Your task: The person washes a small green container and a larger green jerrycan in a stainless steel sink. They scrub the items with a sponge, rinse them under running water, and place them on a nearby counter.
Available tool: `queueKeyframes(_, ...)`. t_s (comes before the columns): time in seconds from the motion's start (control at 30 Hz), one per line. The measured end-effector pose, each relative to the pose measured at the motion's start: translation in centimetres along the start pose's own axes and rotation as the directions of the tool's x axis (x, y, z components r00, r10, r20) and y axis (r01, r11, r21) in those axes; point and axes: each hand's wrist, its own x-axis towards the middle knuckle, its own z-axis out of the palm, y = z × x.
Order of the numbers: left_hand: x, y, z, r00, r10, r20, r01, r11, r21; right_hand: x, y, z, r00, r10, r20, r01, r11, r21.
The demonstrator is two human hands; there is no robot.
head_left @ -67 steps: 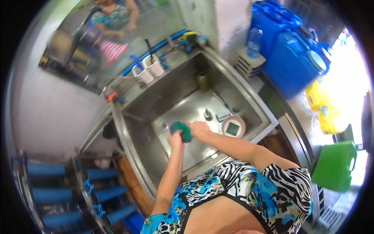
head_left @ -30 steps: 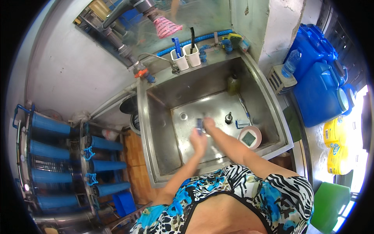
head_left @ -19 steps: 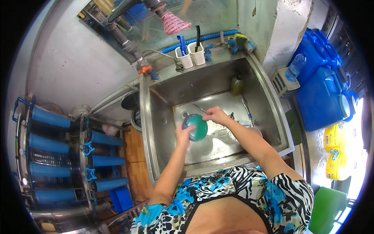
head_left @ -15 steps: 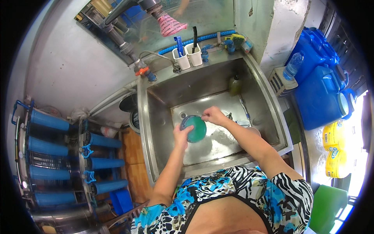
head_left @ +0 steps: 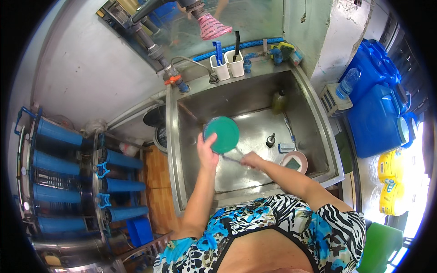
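Note:
Over the steel sink [head_left: 255,186], my left hand [head_left: 208,151] grips a round green disc [head_left: 225,135] by its left edge, thumb on its flat face. A greyish-blue fringe shows along the disc's rim. My right hand [head_left: 253,160] is closed at the lower right of the disc, pinching a thin strand [head_left: 233,159] that runs to the disc's lower edge. The strand is smeared by motion, so I cannot tell its exact kind. A pink bowl [head_left: 304,160] with a dark green pad [head_left: 292,164] in it sits just right of my right hand.
On the sink floor are a small black-topped item [head_left: 270,140], a pale blue block [head_left: 286,147], a long-handled brush [head_left: 289,127] and a green bottle [head_left: 278,103]. Two white holders [head_left: 220,72] with brushes stand on the back ledge. Blue jugs [head_left: 374,120] stand at right.
My right hand has drawn down toward me from the disc's upper right, stretching the strand. The disc has shifted slightly up in view, and the whole view has moved a little.

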Motion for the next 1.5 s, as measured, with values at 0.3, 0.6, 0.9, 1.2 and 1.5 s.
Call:
queueKeyframes(0.3, 0.6, -1.9, -2.3, 0.996, -0.051, -0.067, 0.047, 0.997, -0.054, -0.6, -2.2, -0.7, 0.943, -0.131, -0.306, 0.216, 0.941, 0.261)
queueKeyframes(0.6, -1.6, 0.7, -2.6, 0.911, -0.008, 0.413, -0.320, 0.619, 0.717, -3.5, -10.5, -3.2, 0.985, -0.174, 0.010, 0.138, 0.816, 0.561)
queueKeyframes(0.9, -1.0, 9.0, -7.2, 0.899, -0.126, 0.420, -0.328, 0.442, 0.835, -2.3, -11.8, -1.4, 0.932, -0.178, 0.316, -0.004, 0.866, 0.500)
queueKeyframes(1.2, 2.5, 17.3, -17.8, 0.782, 0.549, -0.297, -0.291, 0.742, 0.604, -1.6, -11.4, -0.7, 0.962, -0.197, 0.187, 0.162, 0.969, 0.188)
queueKeyframes(1.5, 13.8, 17.8, -30.7, 0.652, 0.516, -0.556, 0.467, 0.305, 0.830, -3.2, -8.8, -4.3, 0.954, -0.297, -0.030, 0.294, 0.952, -0.091)
